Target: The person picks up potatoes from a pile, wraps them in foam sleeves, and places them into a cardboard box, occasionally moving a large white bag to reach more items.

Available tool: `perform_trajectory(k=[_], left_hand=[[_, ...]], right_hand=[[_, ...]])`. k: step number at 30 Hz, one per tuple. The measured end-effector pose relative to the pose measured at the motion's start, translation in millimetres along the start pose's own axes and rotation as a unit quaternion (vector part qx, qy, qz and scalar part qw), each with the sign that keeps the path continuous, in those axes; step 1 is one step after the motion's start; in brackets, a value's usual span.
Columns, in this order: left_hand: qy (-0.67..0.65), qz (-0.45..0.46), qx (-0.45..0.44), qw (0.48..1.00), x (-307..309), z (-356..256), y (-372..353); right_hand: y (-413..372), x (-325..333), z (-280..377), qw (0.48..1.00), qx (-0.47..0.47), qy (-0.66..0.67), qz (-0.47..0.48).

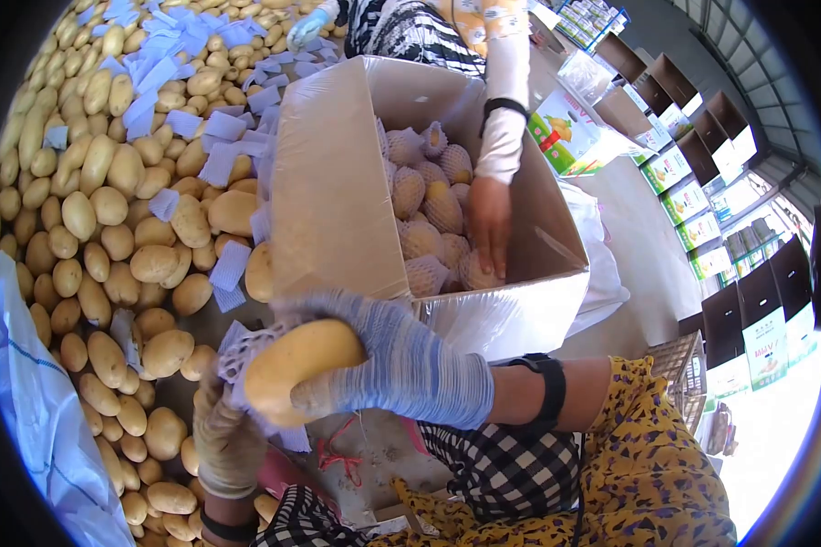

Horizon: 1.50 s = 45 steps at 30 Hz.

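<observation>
In the head view, the right hand (401,365), in a blue knitted glove, was closed over the top of a yellow mango (296,365), its fingers curled round the fruit's far side. The left hand (223,438), in a pale glove, sat just below and gripped the foam net sleeve (246,351) that was bunched round the mango's left end. The mango was held in the air between both hands, just in front of the near corner of the cardboard box (337,182).

The box stood open and tilted, and sleeved mangoes (429,210) were packed inside it. A co-worker's bare hand (490,223), on an arm in a white sleeve, reached down into the box and rested on the wrapped fruit at its near end. A second co-worker's hand (306,27), in a blue glove, showed at the top edge, beside the pile.

A large pile of loose mangoes (109,228) spread over the left side, with loose foam sleeves (164,64) scattered on top of it. A white sheet (36,410) lay along the pile's left edge. Printed cartons (693,210) stood in rows well apart on the right.
</observation>
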State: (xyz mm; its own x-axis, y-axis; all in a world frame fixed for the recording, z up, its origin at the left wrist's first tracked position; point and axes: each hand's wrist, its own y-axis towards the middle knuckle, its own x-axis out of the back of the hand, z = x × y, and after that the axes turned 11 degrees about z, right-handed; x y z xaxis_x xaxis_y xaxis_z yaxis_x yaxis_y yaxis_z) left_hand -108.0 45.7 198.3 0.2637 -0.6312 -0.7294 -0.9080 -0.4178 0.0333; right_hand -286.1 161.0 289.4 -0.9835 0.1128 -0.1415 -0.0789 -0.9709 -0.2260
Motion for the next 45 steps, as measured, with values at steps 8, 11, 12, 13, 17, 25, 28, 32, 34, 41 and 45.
perform_trajectory(k=[8, 11, 12, 13, 17, 25, 28, 32, 34, 41, 45], left_hand=[[0.135, 0.071, 0.011, 0.988, -38, -2, 5], [0.132, 0.070, 0.002, 0.989, -31, -2, 20], [0.136, 0.047, -0.012, 0.990, -29, 0, 23], [0.139, 0.024, -0.026, 0.990, -23, 3, 26], [0.169, -0.025, -0.033, 0.985, 6, 21, 30], [0.309, -0.058, 0.153, 0.937, 63, 48, 4], [0.307, -0.147, 0.183, 0.922, 115, 63, -11], [0.650, -0.216, 0.184, 0.705, 146, 61, 4], [0.759, -0.204, 0.177, 0.593, 155, 63, 16], [0.788, -0.118, 0.314, 0.517, 213, 74, 63], [0.752, -0.078, 0.419, 0.502, 218, 67, 71]], right_hand=[[-28, 32, 15, 0.751, 0.187, -0.624, -0.108], [-41, 71, 23, 0.714, 0.235, -0.632, -0.190], [-45, 87, 29, 0.697, 0.262, -0.629, -0.222], [-47, 100, 39, 0.694, 0.247, -0.625, -0.259], [-57, 163, 49, 0.609, 0.119, -0.716, -0.319], [-76, 248, -13, 0.735, -0.201, -0.646, -0.051], [-66, 218, 18, 0.811, -0.127, -0.560, -0.112], [-45, 145, 39, 0.851, -0.026, -0.488, -0.192], [-37, 114, 43, 0.852, 0.024, -0.487, -0.192], [-20, 49, 38, 0.798, 0.109, -0.592, -0.016], [-16, 29, 25, 0.816, 0.103, -0.568, 0.029]])
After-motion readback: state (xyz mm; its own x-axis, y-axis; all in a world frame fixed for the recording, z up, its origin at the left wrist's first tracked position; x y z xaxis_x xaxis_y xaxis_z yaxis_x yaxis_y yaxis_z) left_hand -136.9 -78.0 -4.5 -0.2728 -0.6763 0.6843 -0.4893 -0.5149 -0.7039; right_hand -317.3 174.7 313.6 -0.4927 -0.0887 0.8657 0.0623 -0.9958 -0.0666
